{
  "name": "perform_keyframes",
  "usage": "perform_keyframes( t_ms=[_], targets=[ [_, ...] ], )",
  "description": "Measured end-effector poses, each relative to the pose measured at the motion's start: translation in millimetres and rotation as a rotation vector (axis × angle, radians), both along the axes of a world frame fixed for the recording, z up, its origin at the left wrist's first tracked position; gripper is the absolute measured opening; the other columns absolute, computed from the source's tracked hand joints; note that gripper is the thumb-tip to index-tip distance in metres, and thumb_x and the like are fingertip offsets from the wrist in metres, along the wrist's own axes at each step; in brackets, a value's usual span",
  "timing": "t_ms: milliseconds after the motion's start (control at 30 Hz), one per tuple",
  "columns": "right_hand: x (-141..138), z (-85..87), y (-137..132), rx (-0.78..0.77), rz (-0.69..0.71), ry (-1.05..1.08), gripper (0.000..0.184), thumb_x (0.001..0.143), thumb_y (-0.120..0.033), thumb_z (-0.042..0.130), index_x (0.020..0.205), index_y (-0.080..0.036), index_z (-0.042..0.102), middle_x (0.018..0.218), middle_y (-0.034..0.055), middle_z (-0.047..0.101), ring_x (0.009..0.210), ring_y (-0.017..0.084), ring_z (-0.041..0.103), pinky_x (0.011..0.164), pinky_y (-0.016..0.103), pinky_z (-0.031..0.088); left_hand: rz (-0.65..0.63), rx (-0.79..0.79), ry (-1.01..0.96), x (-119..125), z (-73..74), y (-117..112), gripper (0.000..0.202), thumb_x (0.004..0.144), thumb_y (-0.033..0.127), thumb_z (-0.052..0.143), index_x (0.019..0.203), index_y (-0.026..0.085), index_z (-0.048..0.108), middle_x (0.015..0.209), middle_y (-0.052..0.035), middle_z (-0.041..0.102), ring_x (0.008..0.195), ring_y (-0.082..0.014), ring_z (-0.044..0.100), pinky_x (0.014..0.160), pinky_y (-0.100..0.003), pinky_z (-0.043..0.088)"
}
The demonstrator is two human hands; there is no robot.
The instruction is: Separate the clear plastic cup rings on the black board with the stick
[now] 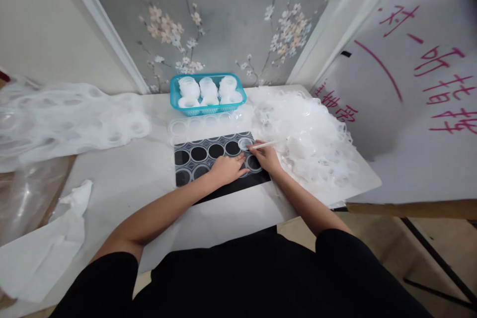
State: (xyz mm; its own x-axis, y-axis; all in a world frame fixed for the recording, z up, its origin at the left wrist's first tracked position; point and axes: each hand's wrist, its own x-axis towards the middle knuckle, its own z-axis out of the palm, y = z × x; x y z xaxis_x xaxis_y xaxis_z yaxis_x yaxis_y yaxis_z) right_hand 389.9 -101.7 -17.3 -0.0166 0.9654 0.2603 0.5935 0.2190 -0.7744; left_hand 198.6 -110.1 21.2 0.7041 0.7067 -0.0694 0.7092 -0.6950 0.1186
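One black sheet [199,153] patterned with rings is lying on the white worktop [122,194]. The left hand [228,169] is resting on it, fingers parted, while the right hand [267,158], close by, is pinching a thin white stick [264,144] beside a clear round piece [244,144] near the sheet's far right corner. Behind, a blue basket [174,95] is holding stacks of white rings [208,90]; on the right, a whitish heap [309,129] is sitting.

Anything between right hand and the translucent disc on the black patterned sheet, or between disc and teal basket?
Right hand to translucent disc: nothing visible; the hand is at its edge. Disc to teal basket: a strip of translucent rings lies between them.
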Motion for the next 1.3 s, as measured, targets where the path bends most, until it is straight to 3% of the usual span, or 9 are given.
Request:
perform_keyframes(
  t_ms=[300, 500, 600, 767, 900, 1000, 1100, 1200, 1300],
  targets=[
    [1, -0.8, -2, -0.03, -0.005, -0.004, 0.026, 0.086, -0.04, 0.054, 0.089, -0.023, 0.073, 0.095, 0.0046, 0.075, 0.115, 0.028, 0.058, 0.097, 0.044, 0.045, 0.004, -0.037, 0.004, -3, -0.7, 1, 0.052, 0.093, 0.051, 0.038, 0.135, 0.021, 0.048, 0.14, -0.0093, 0.048, 0.106, -0.0269, 0.062, 0.079, -0.036, 0.052],
    [-5, 2.3, -1, 0.154, 0.043, -0.412, 0.021, 0.088, -0.024, 0.051, 0.093, -0.025, 0.071, 0.097, 0.0052, 0.074, 0.12, 0.029, 0.05, 0.103, 0.048, 0.033, -0.017, -0.046, 0.001, -3, -1.1, 4, 0.05, 0.091, 0.051, 0.042, 0.132, 0.023, 0.051, 0.138, -0.0101, 0.051, 0.103, -0.0271, 0.063, 0.077, -0.035, 0.051],
    [10, 26.2, 22, 0.228, -0.075, -0.569, 0.022, 0.083, -0.014, 0.052, 0.094, -0.023, 0.07, 0.094, 0.0078, 0.073, 0.115, 0.03, 0.05, 0.101, 0.051, 0.03, -0.025, -0.049, 0.002, -3, 0.5, 5, 0.049, 0.091, 0.053, 0.042, 0.13, 0.025, 0.053, 0.139, -0.0088, 0.05, 0.102, -0.0281, 0.064, 0.077, -0.037, 0.052],
    [71, 97.7, 61, 0.448, -0.665, -0.479, 0.029, 0.093, -0.026, 0.041, 0.102, -0.016, 0.067, 0.104, 0.0141, 0.066, 0.118, 0.032, 0.045, 0.1, 0.057, 0.028, -0.017, -0.053, 0.005, -5, 3.4, 6, 0.051, 0.089, 0.054, 0.045, 0.132, 0.028, 0.051, 0.141, -0.0074, 0.048, 0.104, -0.027, 0.063, 0.077, -0.035, 0.052],
    [91, 123.6, 41, 0.373, -0.647, -0.538, 0.024, 0.087, -0.032, 0.052, 0.087, -0.014, 0.068, 0.107, 0.0183, 0.065, 0.118, 0.037, 0.045, 0.095, 0.062, 0.032, -0.011, -0.041, 0.002, -4, 4.7, 8, 0.049, 0.088, 0.055, 0.045, 0.127, 0.027, 0.056, 0.137, -0.0075, 0.052, 0.1, -0.0281, 0.065, 0.076, -0.036, 0.052],
    [69, 106.5, 0, 0.42, -0.465, -0.402, 0.02, 0.086, -0.031, 0.054, 0.085, -0.018, 0.069, 0.115, 0.0133, 0.065, 0.116, 0.031, 0.052, 0.099, 0.053, 0.037, 0.015, -0.024, -0.004, -1, 3.3, 4, 0.052, 0.088, 0.057, 0.044, 0.125, 0.024, 0.057, 0.136, -0.0093, 0.053, 0.096, -0.0302, 0.066, 0.075, -0.038, 0.052],
    [32, 70.6, -42, 0.14, -0.118, -0.131, 0.02, 0.084, -0.033, 0.056, 0.083, -0.02, 0.071, 0.096, 0.0083, 0.073, 0.094, 0.026, 0.066, 0.088, 0.04, 0.05, 0.038, -0.008, -0.014, 1, 0.1, -2, 0.059, 0.089, 0.06, 0.039, 0.134, 0.022, 0.05, 0.14, -0.0111, 0.049, 0.1, -0.0311, 0.064, 0.079, -0.04, 0.051],
    [4, 37.9, -66, -0.101, -0.041, 0.03, 0.022, 0.083, -0.037, 0.057, 0.084, -0.021, 0.072, 0.091, 0.0061, 0.074, 0.09, 0.026, 0.068, 0.082, 0.037, 0.052, 0.054, -0.001, -0.014, 2, -2.3, -6, 0.065, 0.089, 0.061, 0.038, 0.14, 0.021, 0.042, 0.142, -0.0121, 0.045, 0.105, -0.031, 0.062, 0.084, -0.041, 0.05],
    [-7, 21.2, -70, -0.15, -0.062, 0.113, 0.024, 0.084, -0.039, 0.058, 0.088, -0.021, 0.072, 0.093, 0.0058, 0.074, 0.09, 0.026, 0.068, 0.083, 0.037, 0.051, 0.056, -0.006, -0.005, 3, -2.4, -3, 0.07, 0.085, 0.065, 0.042, 0.14, 0.022, 0.042, 0.142, -0.0112, 0.046, 0.109, -0.0309, 0.06, 0.085, -0.039, 0.05]
  ],
)
